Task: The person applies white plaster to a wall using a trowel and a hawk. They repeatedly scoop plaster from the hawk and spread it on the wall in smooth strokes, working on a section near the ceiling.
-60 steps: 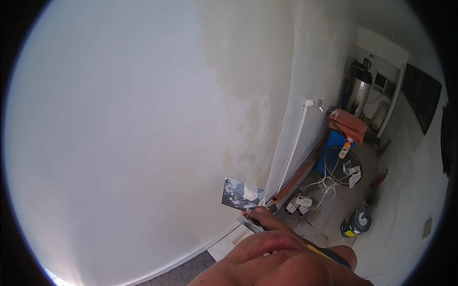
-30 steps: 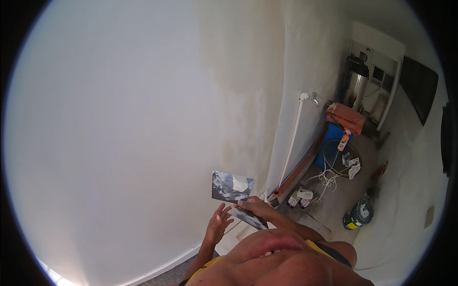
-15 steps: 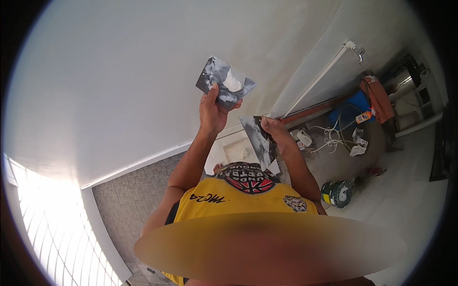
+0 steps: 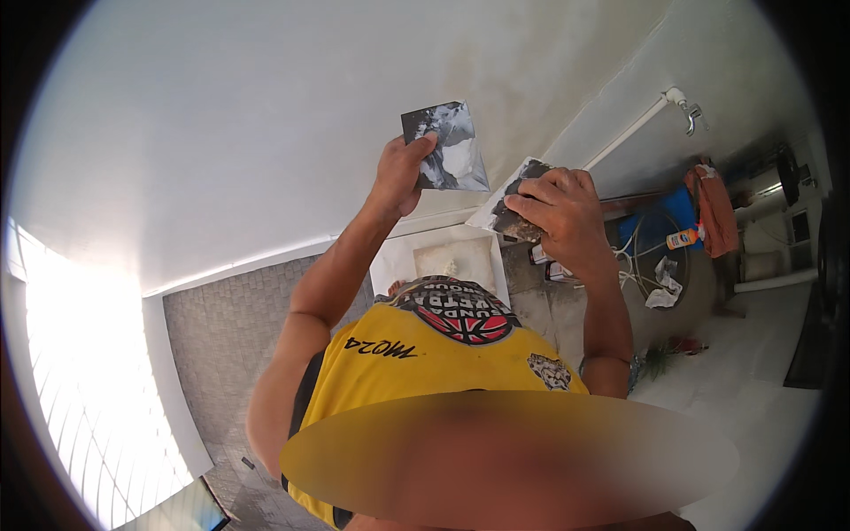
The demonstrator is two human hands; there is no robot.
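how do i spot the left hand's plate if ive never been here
Start at the big pale wall, then the left hand before it. It holds a flat dark plate bearing a white patch. Only a thumb crosses its visible face; several fingers cross the other plate in the right hand.

The left hand (image 4: 400, 175) grips a dark square plate (image 4: 452, 126) bearing white paste (image 4: 458, 159). Just right of the square plate, the right hand (image 4: 567, 212) holds a second plate (image 4: 506, 188); farther right, a faucet (image 4: 691, 113); below, a yellow jersey (image 4: 443, 365).

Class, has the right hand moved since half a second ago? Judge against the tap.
Yes. The right hand has moved up and right, nearer the tap in view.
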